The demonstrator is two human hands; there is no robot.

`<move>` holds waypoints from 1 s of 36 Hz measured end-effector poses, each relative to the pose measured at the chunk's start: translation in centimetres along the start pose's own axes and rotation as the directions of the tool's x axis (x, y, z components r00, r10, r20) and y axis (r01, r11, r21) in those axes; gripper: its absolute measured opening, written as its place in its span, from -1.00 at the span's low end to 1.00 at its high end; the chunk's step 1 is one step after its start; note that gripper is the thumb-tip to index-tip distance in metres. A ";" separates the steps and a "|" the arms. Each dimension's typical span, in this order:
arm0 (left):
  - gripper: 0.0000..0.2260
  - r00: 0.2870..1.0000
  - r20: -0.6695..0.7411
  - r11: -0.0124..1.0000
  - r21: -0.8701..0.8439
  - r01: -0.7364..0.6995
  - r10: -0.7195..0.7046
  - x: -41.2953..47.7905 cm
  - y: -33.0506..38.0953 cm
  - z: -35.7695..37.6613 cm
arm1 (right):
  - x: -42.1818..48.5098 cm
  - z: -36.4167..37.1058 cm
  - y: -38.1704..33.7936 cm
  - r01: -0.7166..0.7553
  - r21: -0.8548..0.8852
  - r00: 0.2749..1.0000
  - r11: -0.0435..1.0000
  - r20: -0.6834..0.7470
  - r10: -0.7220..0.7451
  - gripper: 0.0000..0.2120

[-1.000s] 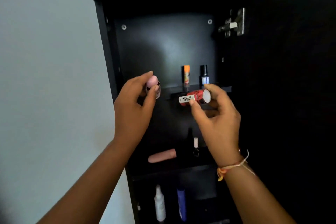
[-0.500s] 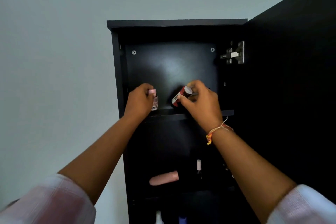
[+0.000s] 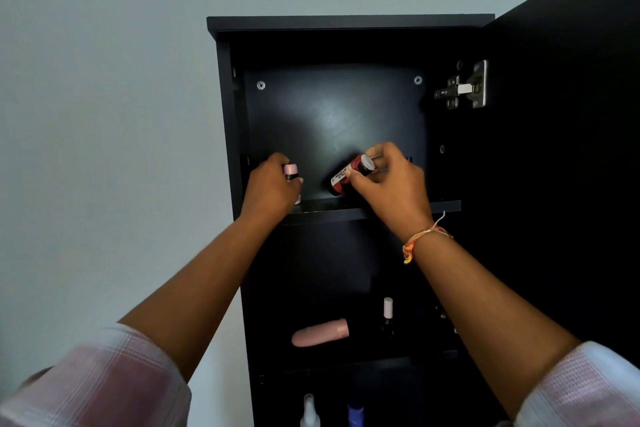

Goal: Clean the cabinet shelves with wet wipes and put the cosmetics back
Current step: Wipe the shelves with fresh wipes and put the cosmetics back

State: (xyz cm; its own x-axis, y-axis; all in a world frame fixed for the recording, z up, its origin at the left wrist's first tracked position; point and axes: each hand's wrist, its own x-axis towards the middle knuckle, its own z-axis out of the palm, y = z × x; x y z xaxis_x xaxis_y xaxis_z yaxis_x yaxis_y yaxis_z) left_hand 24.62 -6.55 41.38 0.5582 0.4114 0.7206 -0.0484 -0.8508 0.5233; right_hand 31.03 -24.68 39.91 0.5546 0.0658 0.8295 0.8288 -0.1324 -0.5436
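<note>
A black wall cabinet (image 3: pixel 349 22) stands open in front of me. My left hand (image 3: pixel 268 189) grips a small pink-capped bottle (image 3: pixel 291 173), upright at the left of the top shelf (image 3: pixel 381 210). My right hand (image 3: pixel 391 184) holds a red can with a white label (image 3: pixel 348 175), tilted with its base low over the middle of that shelf. The orange stick and small bottle at the shelf's right are hidden behind my right hand.
On the middle shelf lie a pink tube (image 3: pixel 320 333) and a white-capped dark bottle (image 3: pixel 388 315). Below stand a white spray bottle (image 3: pixel 309 411) and a blue bottle (image 3: pixel 355 414). The open door (image 3: pixel 561 149) hangs on the right with its hinge (image 3: pixel 465 87).
Both hands have reached up and into the top shelf, carrying the pink-capped bottle and the red can from in front of the cabinet down toward the shelf board.
</note>
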 end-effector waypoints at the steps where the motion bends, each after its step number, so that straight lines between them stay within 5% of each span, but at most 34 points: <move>1: -0.66 1.000 -0.011 1.000 0.007 -0.008 0.009 0.0 0.0 0.0 | 0.0 0.0 0.0 -0.002 0.002 1.000 1.000 -0.003 0.002 -0.74; 14: -0.62 0.923 -0.254 0.952 0.175 -0.251 0.290 -1.3 -0.5 0.8 | -0.6 0.2 0.8 -0.027 -0.013 1.000 1.000 -0.011 0.027 -0.71; 19: -0.66 0.886 -0.224 0.903 0.245 -0.352 0.406 -2.0 -0.5 0.8 | -0.6 0.1 1.1 -0.013 -0.048 1.000 0.999 0.014 0.014 -0.67; 36: -0.70 0.896 -0.183 0.898 0.264 -0.352 0.405 -2.0 -0.7 0.8 | -0.3 -0.1 1.3 0.053 -0.280 0.979 0.959 0.206 0.006 -0.75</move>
State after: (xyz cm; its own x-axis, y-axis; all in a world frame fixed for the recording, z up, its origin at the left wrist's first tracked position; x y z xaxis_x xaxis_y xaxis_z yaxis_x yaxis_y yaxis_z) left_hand 24.21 -7.05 39.21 0.3285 0.0836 0.9408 -0.0217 -0.9951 0.0960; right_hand 31.91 -25.00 38.97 0.5628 0.2674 0.7822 0.8032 -0.4004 -0.4411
